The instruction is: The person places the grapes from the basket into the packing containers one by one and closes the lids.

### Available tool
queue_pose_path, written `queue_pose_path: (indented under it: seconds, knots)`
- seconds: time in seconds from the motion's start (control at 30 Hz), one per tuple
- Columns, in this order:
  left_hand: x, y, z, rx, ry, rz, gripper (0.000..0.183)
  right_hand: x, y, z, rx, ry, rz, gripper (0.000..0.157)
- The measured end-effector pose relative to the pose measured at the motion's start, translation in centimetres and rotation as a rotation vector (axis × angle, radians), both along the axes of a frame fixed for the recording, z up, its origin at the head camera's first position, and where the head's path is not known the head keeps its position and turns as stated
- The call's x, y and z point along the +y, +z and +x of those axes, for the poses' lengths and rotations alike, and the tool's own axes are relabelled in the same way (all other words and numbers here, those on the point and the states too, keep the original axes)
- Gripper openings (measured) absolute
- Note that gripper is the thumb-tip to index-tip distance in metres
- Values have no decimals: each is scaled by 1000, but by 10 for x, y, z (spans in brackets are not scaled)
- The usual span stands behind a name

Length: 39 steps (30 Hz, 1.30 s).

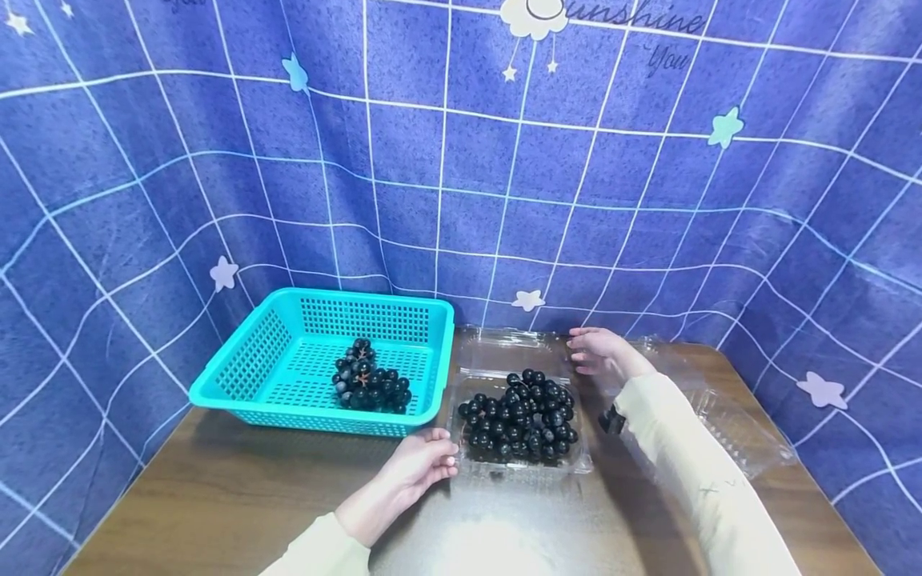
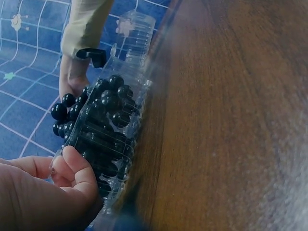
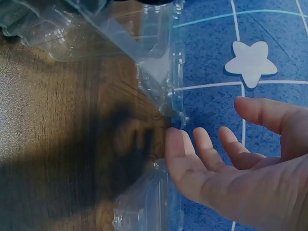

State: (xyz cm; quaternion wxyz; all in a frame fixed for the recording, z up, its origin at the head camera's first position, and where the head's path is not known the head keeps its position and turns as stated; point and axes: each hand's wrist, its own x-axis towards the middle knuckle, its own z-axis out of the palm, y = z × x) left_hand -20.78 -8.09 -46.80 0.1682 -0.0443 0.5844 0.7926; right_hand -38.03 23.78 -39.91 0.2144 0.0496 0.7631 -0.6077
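Dark grapes (image 1: 522,416) fill a clear plastic clamshell box (image 1: 579,464) at the middle of the table. Its see-through lid (image 1: 515,350) is folded back toward the curtain. At the box's left side is my left hand (image 1: 425,464); in the left wrist view its thumb and curled fingers pinch the rim of the box. My right hand (image 1: 601,352) hovers by the lid's right edge, holding nothing. Its fingers (image 3: 202,144) are spread and loosely bent in the right wrist view, just short of the lid's corner (image 3: 168,103).
A turquoise plastic basket (image 1: 245,400) stands to the left with a smaller bunch of dark grapes (image 1: 367,384) in it. More clear plastic packaging (image 1: 749,432) lies at the right, partly behind the right sleeve (image 1: 691,464). A blue curtain (image 1: 475,160) hangs along the table's back edge.
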Motion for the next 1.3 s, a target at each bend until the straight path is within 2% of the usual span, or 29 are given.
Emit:
queue_pose_path:
  seconds: [0.23,0.47,0.73,0.8,0.9,1.03,1.1,1.17,1.27,1.3]
  knots:
    - [-1,0,0,-1,5,3,20,-3,-8,-6,-4,-8,-9,54]
    - [-1,-1,0,-9,-9,9,19,-1,-16,-10,-7,-23,9,37]
    - [-1,-1,-1,-12,-4,13,18,-4,-22,-16,22,-13,9,50]
    - [-1,-2,-2,-10,-4,13,19,-4,-19,-13,30,-1,-14,47]
    - [-1,-2,-2,-6,-5,11,20,-3,-23,-15,37,-1,0,33]
    - [-1,-2,-2,-2,-6,9,20,4,-47,-33,63,40,11,24]
    - [-1,-2,-1,0,-5,9,21,22,-79,-61,86,93,-61,21]
    - [-1,-1,-1,1,-4,7,21,28,-89,-72,73,107,-79,20]
    - [-1,0,0,3,-9,6,20,28,-86,-70,70,66,-19,21]
    - [-1,1,0,2,-9,5,20,19,-70,-55,58,32,27,24]
